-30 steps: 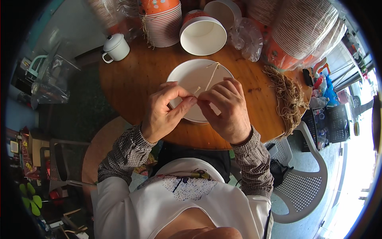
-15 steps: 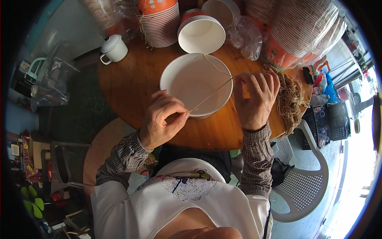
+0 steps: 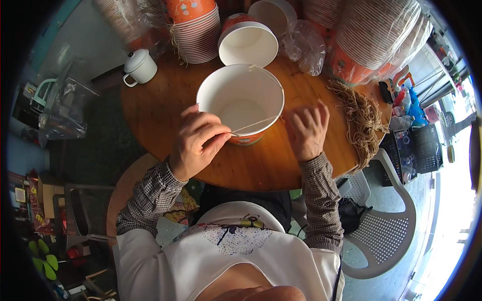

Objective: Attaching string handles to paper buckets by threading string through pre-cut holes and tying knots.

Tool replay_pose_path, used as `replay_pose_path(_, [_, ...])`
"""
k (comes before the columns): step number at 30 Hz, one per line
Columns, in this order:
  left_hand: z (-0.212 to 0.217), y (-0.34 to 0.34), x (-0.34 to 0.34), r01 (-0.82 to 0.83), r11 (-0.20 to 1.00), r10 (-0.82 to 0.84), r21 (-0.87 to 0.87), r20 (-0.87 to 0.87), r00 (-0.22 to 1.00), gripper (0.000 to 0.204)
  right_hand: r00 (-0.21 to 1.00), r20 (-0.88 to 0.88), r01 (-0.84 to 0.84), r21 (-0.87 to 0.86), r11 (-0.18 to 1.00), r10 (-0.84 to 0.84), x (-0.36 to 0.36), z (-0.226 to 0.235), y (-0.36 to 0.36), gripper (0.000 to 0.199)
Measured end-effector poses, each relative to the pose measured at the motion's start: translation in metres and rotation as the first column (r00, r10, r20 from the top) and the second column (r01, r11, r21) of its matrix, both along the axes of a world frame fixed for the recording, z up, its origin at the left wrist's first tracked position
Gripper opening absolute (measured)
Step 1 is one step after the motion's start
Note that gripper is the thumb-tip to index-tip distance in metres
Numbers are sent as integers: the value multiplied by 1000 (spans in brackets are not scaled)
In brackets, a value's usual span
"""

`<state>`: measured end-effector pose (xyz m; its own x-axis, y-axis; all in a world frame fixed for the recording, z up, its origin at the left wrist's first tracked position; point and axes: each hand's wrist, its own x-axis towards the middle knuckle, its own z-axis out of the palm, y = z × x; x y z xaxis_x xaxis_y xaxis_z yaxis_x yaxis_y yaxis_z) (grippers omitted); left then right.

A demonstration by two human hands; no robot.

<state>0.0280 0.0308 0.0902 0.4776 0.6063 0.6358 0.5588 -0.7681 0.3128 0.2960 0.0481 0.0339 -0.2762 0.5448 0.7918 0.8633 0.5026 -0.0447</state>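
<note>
A white-lined paper bucket (image 3: 241, 103) with an orange printed outside stands on the wooden table in front of me. Thin tan string (image 3: 258, 122) runs across its near opening, and more of it follows the far right rim. My left hand (image 3: 198, 140) is closed at the bucket's near left edge, pinching the string between thumb and forefinger. Right of the bucket, my right hand (image 3: 307, 129) is raised apart from the rim, its fingers loosely bent and slightly blurred. No string shows in it.
A bundle of tan string (image 3: 364, 123) lies at the table's right side. Behind stand nested orange buckets (image 3: 193, 37), a tipped white-lined bucket (image 3: 248, 45), and plastic-wrapped stacks (image 3: 376, 35). A white lidded mug (image 3: 140, 67) is at the left, a grey chair (image 3: 379, 231) at the right.
My right hand has let go of the string and moved down and slightly left. The string it held out now lies along the bucket's right rim. My left hand keeps its pinch.
</note>
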Motion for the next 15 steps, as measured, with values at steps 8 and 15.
replay_pose_path(8, [11,3,-2,-42,987,72,158,-186,980,16,991,-36,-129,-33,991,128,-20,-19,-11,20])
replay_pose_path(15, [11,15,-13,-54,977,81,209,-126,989,18,975,-153,-184,-150,971,161,-16,-35,-4,9])
